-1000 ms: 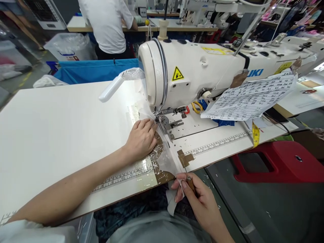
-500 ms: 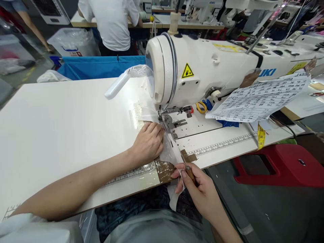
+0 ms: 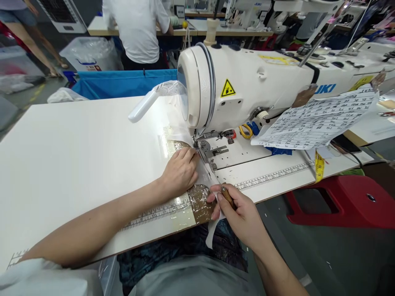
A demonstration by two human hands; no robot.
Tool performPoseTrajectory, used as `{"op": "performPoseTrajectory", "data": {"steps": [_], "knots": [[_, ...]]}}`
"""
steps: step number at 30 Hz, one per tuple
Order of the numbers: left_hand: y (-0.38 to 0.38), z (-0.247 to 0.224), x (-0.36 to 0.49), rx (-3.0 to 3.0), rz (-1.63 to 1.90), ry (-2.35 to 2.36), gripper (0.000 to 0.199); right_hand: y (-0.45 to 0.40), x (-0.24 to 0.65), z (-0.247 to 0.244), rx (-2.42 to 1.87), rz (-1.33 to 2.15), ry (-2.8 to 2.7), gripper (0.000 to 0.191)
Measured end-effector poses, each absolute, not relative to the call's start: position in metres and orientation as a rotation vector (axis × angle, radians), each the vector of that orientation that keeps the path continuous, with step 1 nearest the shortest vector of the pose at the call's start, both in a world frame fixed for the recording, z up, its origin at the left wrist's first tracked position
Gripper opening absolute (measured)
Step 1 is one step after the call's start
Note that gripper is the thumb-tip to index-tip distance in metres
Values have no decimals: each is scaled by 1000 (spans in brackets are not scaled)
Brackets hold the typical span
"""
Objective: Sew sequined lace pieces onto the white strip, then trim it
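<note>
My left hand point(image 3: 181, 170) lies on the table just left of the needle area of a white sewing machine point(image 3: 247, 86), its closed fingers pressed on thin white fabric point(image 3: 203, 174). Near the table's front edge, my right hand point(image 3: 231, 205) grips the wooden handle of a thin metal awl point(image 3: 227, 196) that points toward the presser foot point(image 3: 195, 142). The fingers of that hand also pinch the fabric, whose narrow end point(image 3: 211, 235) hangs below the edge. What lies under the left fingers is hidden.
A handwritten paper point(image 3: 317, 119) hangs at the machine's right. Yellow-handled scissors point(image 3: 245, 131) lie behind the needle area. A yellow tape measure point(image 3: 319, 166) hangs over the front edge, above a red stool point(image 3: 345, 201). Beyond the blue cloth point(image 3: 129, 82) sits a person point(image 3: 138, 31).
My right hand has moved up and slightly left with the awl and fabric, toward the machine. The hanging fabric end has risen, and more brown tape shows. My left hand has shifted slightly.
</note>
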State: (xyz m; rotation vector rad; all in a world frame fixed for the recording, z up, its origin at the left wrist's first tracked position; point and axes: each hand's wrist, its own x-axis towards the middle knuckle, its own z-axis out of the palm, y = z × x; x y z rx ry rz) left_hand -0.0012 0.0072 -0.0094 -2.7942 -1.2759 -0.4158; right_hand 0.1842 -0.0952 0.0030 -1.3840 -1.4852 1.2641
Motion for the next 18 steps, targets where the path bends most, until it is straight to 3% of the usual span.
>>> {"op": "performPoseTrajectory", "data": {"steps": [6, 12, 18], "knots": [[25, -16, -4, -2810, -435, -1270, 33, -99, 186, 32, -1265, 1262, -1512, 28], [39, -8, 2, -2774, -254, -1214, 36, -104, 184, 54, -1213, 962, -1753, 27], [49, -15, -11, -2771, -550, -1244, 18, -102, 183, 40, -1146, 806, -2043, 33]]}}
